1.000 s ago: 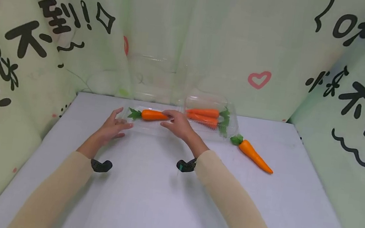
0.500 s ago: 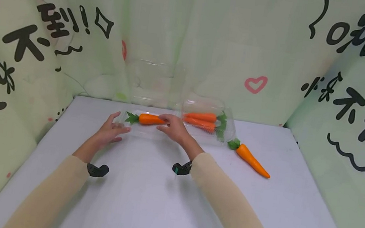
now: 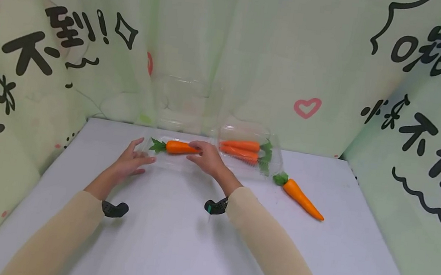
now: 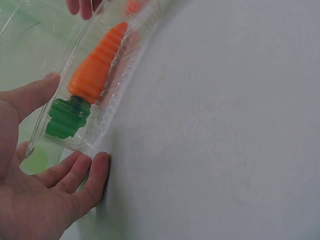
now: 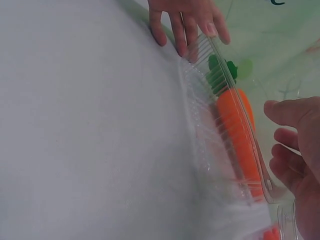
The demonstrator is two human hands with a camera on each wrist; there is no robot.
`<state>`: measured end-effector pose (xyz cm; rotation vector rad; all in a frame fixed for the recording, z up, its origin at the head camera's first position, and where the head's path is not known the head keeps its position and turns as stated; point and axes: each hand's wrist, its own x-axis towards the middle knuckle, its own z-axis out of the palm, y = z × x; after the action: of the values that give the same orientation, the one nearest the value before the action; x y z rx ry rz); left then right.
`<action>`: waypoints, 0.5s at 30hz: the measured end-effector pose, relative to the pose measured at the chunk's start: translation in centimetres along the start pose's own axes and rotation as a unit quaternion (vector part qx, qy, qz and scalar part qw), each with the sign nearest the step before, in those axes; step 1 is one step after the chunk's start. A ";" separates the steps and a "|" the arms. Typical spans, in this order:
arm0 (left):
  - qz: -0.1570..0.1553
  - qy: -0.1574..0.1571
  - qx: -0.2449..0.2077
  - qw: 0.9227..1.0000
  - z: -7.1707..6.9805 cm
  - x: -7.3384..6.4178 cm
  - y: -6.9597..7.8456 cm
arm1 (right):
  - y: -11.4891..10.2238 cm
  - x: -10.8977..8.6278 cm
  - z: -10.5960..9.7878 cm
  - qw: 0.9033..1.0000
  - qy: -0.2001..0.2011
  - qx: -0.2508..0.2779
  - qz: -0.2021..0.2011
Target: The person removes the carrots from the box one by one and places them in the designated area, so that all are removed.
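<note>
One orange carrot (image 3: 179, 147) with green leaves lies inside a clear plastic box (image 4: 107, 115), leaves toward the left. My left hand (image 3: 129, 162) is at the box's left end, thumb at its rim and fingers spread beside the end wall. Over the carrot's tip in the head view is my right hand (image 3: 207, 156); the right wrist view shows its thumb and loosely bent fingers beside the box wall, with nothing between them. A second clear container (image 3: 273, 163) holds carrots (image 3: 244, 150) to the right. Another carrot (image 3: 302, 199) lies on the table right of that container.
The transparent lid (image 3: 185, 100) stands upright behind the box, against the back curtain (image 3: 268, 60). Printed curtains also enclose the white table (image 3: 172, 252) on the left and right. Dark cameras (image 3: 114, 209) are worn at both wrists.
The head view has tilted slightly, so the whole scene sits lower and a little to the left. Both hands keep nearly the same places at the box, and the carrots have not visibly moved.
</note>
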<state>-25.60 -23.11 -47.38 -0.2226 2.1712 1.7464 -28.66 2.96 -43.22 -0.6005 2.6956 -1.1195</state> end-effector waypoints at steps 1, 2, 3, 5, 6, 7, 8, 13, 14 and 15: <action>0.000 0.001 0.000 1.000 0.1 0.0 0.0 | 0.0 0.0 0.0 1.000 0.000 0.000 0.003; 0.003 -0.001 0.001 1.000 0.1 -0.1 0.0 | 0.1 0.0 0.0 1.000 0.001 0.000 0.005; 0.004 -0.001 0.001 1.000 0.1 -0.1 -0.1 | 0.1 0.0 0.0 1.000 0.001 0.000 0.007; 0.006 0.000 0.001 1.000 0.1 -0.2 -0.1 | 0.1 0.2 0.2 1.000 0.001 0.001 0.012; 0.006 -0.001 0.001 1.000 0.1 -0.2 -0.2 | 0.1 0.2 0.3 1.000 0.001 0.000 0.014; 0.007 -0.002 0.002 1.000 0.1 -0.3 -0.2 | 0.1 0.3 0.3 1.000 0.001 -0.001 0.018; 0.007 -0.004 0.002 1.000 0.0 -0.3 -0.3 | 0.2 0.3 0.4 1.000 0.001 -0.002 0.021; 0.004 -0.007 0.004 1.000 -0.1 -0.2 -0.5 | 0.1 0.6 0.5 1.000 0.000 -0.010 0.029; 0.006 -0.007 0.003 1.000 -0.1 -0.2 -0.5 | 0.1 0.7 0.5 1.000 0.001 -0.011 0.028; 0.008 -0.007 0.004 1.000 -0.1 -0.1 -0.5 | 0.1 0.8 0.5 1.000 0.001 -0.014 0.027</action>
<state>-25.33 -23.29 -47.73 -0.1912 2.1759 1.7424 -29.26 2.37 -43.62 -0.5272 2.7167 -1.0711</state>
